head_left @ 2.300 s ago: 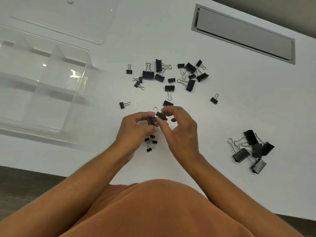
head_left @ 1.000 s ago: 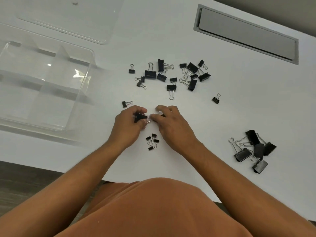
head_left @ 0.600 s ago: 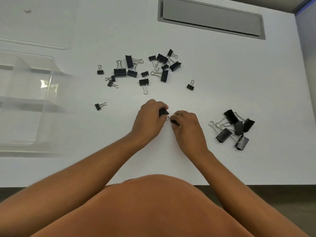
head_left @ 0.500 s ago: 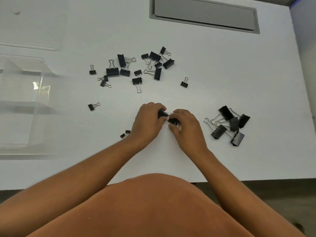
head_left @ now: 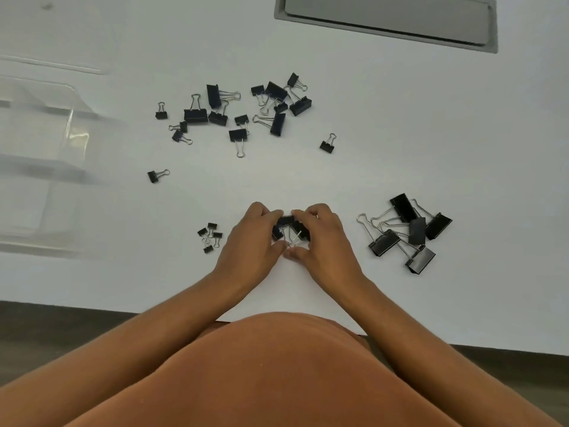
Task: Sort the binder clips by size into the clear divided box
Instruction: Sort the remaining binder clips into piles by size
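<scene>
My left hand (head_left: 250,241) and my right hand (head_left: 323,241) meet over a small cluster of medium black binder clips (head_left: 291,229) on the white table (head_left: 400,149), fingers curled around them from both sides. Several tiny clips (head_left: 210,237) lie just left of my left hand. A heap of large clips (head_left: 406,232) sits to the right. A scatter of mixed small and medium clips (head_left: 240,109) lies farther back. The clear divided box (head_left: 40,167) stands at the far left with nothing visible in its compartments.
The box's clear lid (head_left: 52,35) lies flat behind the box. A grey recessed cable hatch (head_left: 385,20) is set in the table at the back right. Single clips lie loose at the left (head_left: 157,175) and right (head_left: 328,144) of the scatter.
Both hands carried the medium clips rightward past the tiny clips and lowered them to the table. The camera has swung right, pushing the box toward the left edge.
</scene>
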